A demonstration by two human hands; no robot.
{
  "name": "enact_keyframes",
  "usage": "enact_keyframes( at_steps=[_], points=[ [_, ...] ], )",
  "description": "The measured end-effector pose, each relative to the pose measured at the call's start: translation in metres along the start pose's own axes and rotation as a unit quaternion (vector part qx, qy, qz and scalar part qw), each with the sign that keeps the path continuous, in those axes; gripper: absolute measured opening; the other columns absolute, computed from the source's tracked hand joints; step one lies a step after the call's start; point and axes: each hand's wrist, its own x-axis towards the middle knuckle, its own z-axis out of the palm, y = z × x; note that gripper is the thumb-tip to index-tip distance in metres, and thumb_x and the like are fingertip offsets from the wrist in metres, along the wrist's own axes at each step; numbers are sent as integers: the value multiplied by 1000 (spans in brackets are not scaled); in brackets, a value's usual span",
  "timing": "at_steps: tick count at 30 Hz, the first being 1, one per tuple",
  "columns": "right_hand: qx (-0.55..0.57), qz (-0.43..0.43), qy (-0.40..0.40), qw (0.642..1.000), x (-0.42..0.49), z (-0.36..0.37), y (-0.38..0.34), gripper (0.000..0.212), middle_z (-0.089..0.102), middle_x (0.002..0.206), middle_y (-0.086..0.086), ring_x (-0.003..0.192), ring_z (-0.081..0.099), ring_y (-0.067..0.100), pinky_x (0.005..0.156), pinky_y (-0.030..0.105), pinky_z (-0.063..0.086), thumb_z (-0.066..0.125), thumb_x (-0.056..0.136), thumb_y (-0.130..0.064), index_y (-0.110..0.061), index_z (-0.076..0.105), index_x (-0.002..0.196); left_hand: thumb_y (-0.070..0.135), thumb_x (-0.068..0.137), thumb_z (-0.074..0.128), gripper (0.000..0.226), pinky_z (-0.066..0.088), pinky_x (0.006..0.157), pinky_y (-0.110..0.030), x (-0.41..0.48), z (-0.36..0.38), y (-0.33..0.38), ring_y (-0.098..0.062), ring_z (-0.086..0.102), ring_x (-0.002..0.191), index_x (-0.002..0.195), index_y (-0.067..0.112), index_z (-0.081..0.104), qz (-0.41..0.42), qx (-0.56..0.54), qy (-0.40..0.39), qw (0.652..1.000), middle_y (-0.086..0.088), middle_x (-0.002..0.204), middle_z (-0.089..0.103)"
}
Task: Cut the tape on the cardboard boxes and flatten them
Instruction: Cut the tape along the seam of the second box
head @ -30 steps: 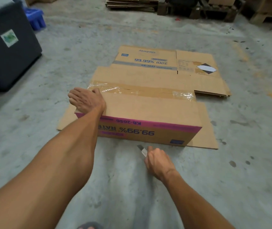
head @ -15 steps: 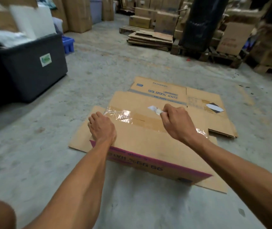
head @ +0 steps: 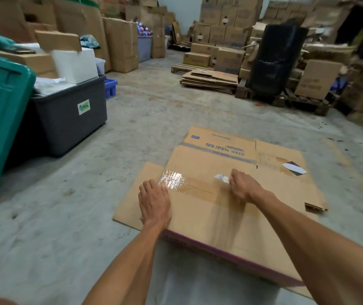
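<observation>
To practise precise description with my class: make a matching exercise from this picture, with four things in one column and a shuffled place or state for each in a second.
Things
1. left hand
2. right hand
3. grey bin
4. flattened box

Places or states
a. grips the cutter over the taped box
b. lies on the floor beyond the taped box
c. rests on the taped box, beside the crinkled tape
d. stands at the left, with a sticker on its wall

Pairs: 1-c, 2-a, 3-d, 4-b
</observation>
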Motion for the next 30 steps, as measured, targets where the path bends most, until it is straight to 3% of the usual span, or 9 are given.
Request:
enact_keyframes(
  at_steps=[4, 11, 13, 17, 21, 23, 26, 30],
  points=[
    [-45, 37, -47, 997, -14, 25, 6, 32, 56, 131, 25, 119, 54, 38, 92, 38, 41, 31, 104, -24, -4, 48, 122, 34, 99, 45, 32, 45, 84, -39, 15, 13, 10, -27, 53, 95, 106, 5, 56, 2, -3, -55, 998, -13, 105, 60],
    [-89, 68, -124, 986, -35, 22, 6, 39, 59, 133, 18, 118, 57, 34, 88, 34, 43, 38, 101, -28, -6, 53, 130, 28, 102, 38, 30, 43, 90, -38, 27, 19, 17, -28, 53, 105, 114, 5, 54, 32, -5, -128, 991, -13, 115, 59],
    [-84, 77, -148, 982, -38, 6, 9, 38, 59, 132, 17, 113, 59, 33, 84, 33, 43, 35, 101, -30, -9, 57, 124, 27, 103, 35, 30, 43, 90, -37, 25, 13, 18, -27, 53, 105, 113, 6, 54, 60, -9, -139, 988, -13, 115, 59],
    [29, 77, -190, 978, -38, -25, 3, 34, 68, 120, 13, 94, 72, 33, 87, 41, 55, 31, 105, -38, -12, 51, 114, 28, 104, 33, 31, 43, 87, -36, 19, 1, 18, -25, 54, 102, 111, 7, 55, 86, -15, -136, 987, -13, 113, 60],
    [99, 39, -135, 985, -33, -39, 3, 25, 78, 82, 2, 66, 76, 23, 64, 33, 56, 40, 105, -33, -14, 51, 94, 34, 103, 36, 33, 46, 80, -35, -2, -5, 18, -24, 56, 94, 107, 9, 57, 66, 17, -102, 992, -10, 105, 62],
    [36, -4, -93, 995, -23, -40, 0, 17, 76, 74, 0, 61, 74, 18, 70, 34, 60, 46, 103, -30, -19, 58, 98, 29, 99, 47, 25, 47, 74, -35, -15, -6, 18, -25, 57, 87, 100, 7, 59, 39, 18, -85, 995, -11, 97, 63],
    [8, -43, -39, 998, -8, -37, -21, 17, 74, 87, 4, 72, 72, 21, 76, 39, 60, 50, 98, -24, -29, 61, 109, 8, 89, 57, 5, 47, 71, -34, -26, -13, 17, -26, 57, 82, 93, 7, 58, 8, 33, -72, 997, -12, 91, 63],
    [0, -127, 10, 992, 9, -24, -73, 20, 71, 104, 8, 93, 64, 30, 83, 43, 54, 44, 97, -19, -27, 60, 107, 2, 84, 50, 21, 44, 81, -31, -28, -23, 18, -23, 53, 96, 103, 11, 54, -27, 15, -100, 994, -8, 105, 59]
  ],
)
